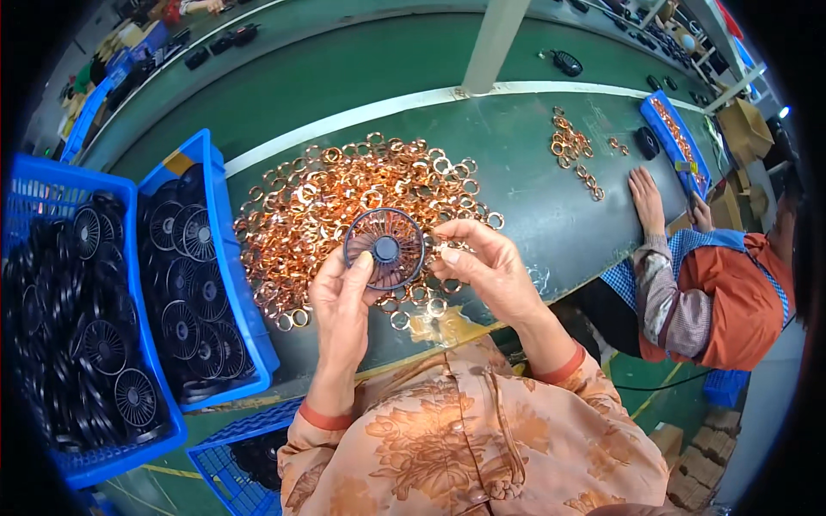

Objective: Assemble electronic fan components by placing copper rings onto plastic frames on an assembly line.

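Observation:
A round black fan grille (pixel 385 248) with a solid hub is held up over the table, its spokes facing me. My left hand (pixel 342 292) grips its lower left edge, the thumb lying across the front. Close to the grille's right rim, my right hand (pixel 482 268) pinches a shiny copper-coloured ring (pixel 437 244) between thumb and fingers, which partly cover it. Behind both hands spreads a big heap of copper-coloured rings (pixel 323 193) on the green table (pixel 551 249).
Two blue crates of black grilles stand at the left, the inner crate (pixel 215 185) beside the heap. Another blue crate (pixel 228 477) sits below the table edge. Rightward are a small ring pile (pixel 568 142), a co-worker's hand (pixel 645 199) and a blue tray (pixel 658 107). A pale post (pixel 497 43) rises behind.

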A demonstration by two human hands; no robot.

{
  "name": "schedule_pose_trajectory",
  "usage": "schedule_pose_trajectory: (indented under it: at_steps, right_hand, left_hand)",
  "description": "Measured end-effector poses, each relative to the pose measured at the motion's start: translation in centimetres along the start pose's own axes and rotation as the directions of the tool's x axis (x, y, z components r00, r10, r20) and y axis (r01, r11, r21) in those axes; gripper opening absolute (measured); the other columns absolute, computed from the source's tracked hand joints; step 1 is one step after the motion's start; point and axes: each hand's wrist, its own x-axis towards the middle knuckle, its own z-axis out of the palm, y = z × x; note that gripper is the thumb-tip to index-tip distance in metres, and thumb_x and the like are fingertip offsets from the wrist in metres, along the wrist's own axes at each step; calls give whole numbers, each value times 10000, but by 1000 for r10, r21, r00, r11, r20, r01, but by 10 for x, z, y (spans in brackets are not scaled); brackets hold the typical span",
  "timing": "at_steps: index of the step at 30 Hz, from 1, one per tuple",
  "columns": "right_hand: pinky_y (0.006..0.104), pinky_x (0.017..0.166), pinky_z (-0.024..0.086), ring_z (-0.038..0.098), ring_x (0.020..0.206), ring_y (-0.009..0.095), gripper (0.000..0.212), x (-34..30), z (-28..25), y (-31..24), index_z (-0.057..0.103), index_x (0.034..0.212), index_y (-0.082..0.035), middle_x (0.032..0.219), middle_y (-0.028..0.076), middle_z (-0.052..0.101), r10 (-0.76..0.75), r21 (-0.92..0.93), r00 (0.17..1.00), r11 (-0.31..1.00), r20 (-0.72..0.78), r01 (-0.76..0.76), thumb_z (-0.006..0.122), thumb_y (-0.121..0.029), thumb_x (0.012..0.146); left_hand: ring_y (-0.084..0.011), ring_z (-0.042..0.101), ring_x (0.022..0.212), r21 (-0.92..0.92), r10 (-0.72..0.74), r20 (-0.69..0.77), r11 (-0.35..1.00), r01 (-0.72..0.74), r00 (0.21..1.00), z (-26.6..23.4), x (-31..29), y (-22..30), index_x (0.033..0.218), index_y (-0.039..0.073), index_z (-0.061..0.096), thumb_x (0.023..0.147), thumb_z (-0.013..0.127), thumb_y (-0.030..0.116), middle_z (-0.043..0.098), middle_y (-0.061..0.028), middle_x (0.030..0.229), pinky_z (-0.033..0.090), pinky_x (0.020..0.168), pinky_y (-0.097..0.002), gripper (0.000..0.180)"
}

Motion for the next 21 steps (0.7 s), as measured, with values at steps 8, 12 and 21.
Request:
schedule_pose_trajectory:
  at_steps: [8,12,21]
  right_hand:
    - [250,805,549,673,913,105,293,-3,-2,7,592,1238,-14,1026,56,701,7,-51,1000,999,0,-7,644,-48,951]
    - [262,842,545,665,952,105,316,-3,5,6,588,1243,-2,1003,55,708,-6,-85,1000,996,-14,5,649,7,933]
    - [258,881,552,654,992,119,287,-4,14,6,640,1179,32,1119,67,622,-179,-271,984,947,-2,172,676,40,894]
  left_hand:
    - [-206,707,959,22,-84,-21,996,85,996,4,0,-15,1225,-20,567,1031,491,162,678,-136,1116,614,823,-357,277]
    - [-161,691,922,12,-82,-40,997,83,996,4,-2,-12,1163,-5,589,1027,532,184,682,-97,1067,612,801,-335,240]
    - [-178,698,948,31,-108,-34,994,109,994,-1,-1,-18,1205,-18,577,1035,490,169,678,-116,1099,610,831,-345,267]
